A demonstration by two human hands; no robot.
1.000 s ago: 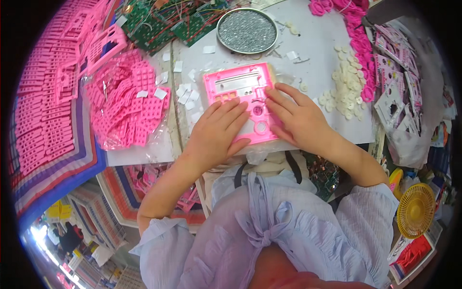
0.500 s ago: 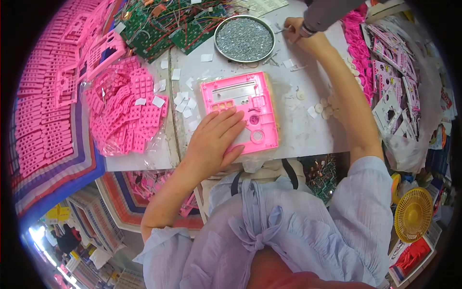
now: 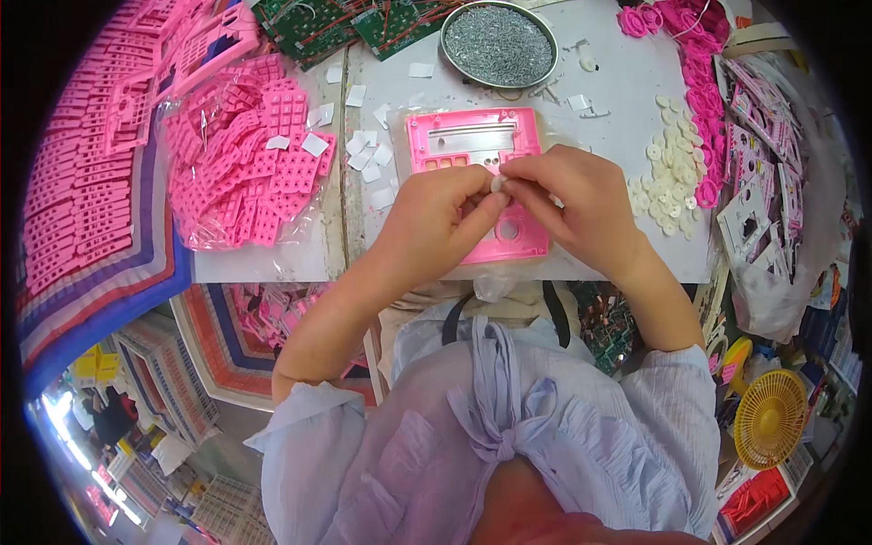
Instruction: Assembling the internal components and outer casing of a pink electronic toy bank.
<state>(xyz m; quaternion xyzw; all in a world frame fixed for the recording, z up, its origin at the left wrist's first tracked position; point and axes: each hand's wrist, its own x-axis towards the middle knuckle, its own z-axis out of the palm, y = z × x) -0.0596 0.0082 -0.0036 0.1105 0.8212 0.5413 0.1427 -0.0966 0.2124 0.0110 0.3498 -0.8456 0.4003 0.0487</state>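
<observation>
My left hand (image 3: 440,215) and my right hand (image 3: 581,204) meet over a pink plastic casing (image 3: 421,136), fingertips closed together. Pinched between them is a small white piece (image 3: 497,183); it looks like one of the white plastic discs (image 3: 670,168) heaped at the right, though the fingers cover most of it. The casing lies inner side up on a pale pad, a silvery strip across its upper part. Its middle is hidden under my hands, while a round opening shows lower down.
A round metal dish of small screws (image 3: 500,45) stands behind the casing. White paper squares (image 3: 368,154) and pink button pads (image 3: 263,163) in plastic lie left. Green circuit boards (image 3: 391,25) are at the back; pink cord (image 3: 698,100) and bagged printed cards (image 3: 749,163) at right.
My right hand has let go of the grey power tool and come to the casing. My left hand has lifted off the casing, and both now pinch the small white piece.
</observation>
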